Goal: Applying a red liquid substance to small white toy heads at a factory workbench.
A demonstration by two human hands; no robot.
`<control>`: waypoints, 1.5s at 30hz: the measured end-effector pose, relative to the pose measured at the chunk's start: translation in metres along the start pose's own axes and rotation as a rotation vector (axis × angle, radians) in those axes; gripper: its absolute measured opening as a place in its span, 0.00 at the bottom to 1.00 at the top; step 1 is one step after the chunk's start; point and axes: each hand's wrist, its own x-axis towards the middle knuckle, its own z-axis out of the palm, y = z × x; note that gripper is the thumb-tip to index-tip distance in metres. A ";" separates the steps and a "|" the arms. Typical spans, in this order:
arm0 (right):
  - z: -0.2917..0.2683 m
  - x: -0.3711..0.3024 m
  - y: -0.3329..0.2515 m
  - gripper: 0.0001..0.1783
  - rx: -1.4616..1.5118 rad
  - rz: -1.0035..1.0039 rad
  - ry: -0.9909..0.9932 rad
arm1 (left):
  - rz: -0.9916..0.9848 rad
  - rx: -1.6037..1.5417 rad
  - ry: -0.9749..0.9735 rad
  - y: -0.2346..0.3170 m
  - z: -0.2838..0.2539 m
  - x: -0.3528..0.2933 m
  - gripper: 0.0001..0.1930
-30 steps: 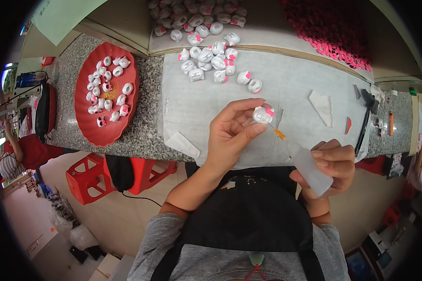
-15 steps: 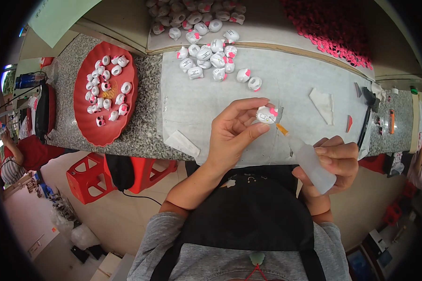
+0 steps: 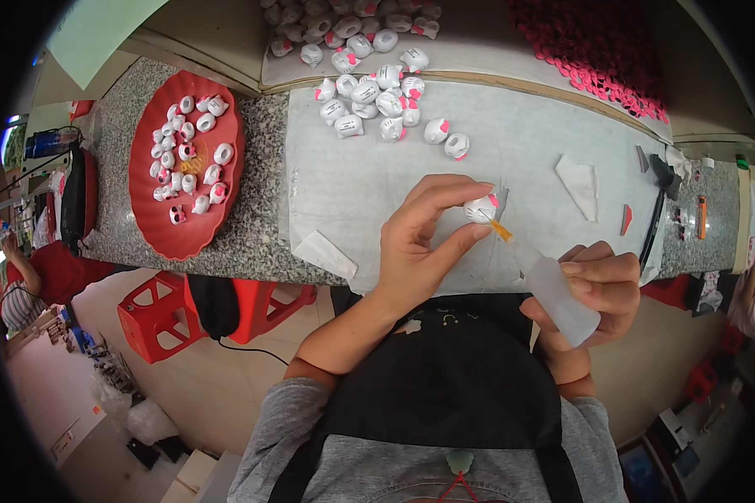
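Between the thumb and fingers of my left hand [image 3: 424, 230] is a small white cat-head figure [image 3: 480, 209] with a pink bow. My right hand [image 3: 600, 289] is wrapped round a translucent squeeze bottle [image 3: 559, 299], tilted up and to the left. Its orange-yellow nozzle [image 3: 501, 231] ends in a thin tip at the figure's lower edge; whether it touches cannot be made out. Beyond my hands, several like figures [image 3: 365, 92] lie loose on the pale work sheet [image 3: 335, 180], two of them [image 3: 456, 147] nearest to my left hand.
A red scalloped plate [image 3: 143, 197] of smaller white figures stands at the left on the granite counter [image 3: 264, 184]. Many pink pieces [image 3: 591, 63] cover the raised shelf at the back right. Paper scraps [image 3: 579, 186] and a black pen-like tool [image 3: 653, 230] lie to the right.
The figure has been turned in my left fingers, so its bow now faces more to the right, and my fingers have shifted slightly. The bottle stays almost in place.
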 end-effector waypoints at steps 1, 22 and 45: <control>0.000 0.000 0.000 0.23 0.005 0.000 -0.007 | -0.001 0.000 0.000 0.000 0.000 0.000 0.16; -0.020 0.066 0.068 0.17 0.167 0.576 -0.161 | 0.044 -0.071 0.284 0.014 -0.030 0.008 0.17; 0.011 0.133 0.109 0.17 -0.316 0.410 -0.299 | -0.027 -0.061 0.258 0.013 -0.024 0.002 0.18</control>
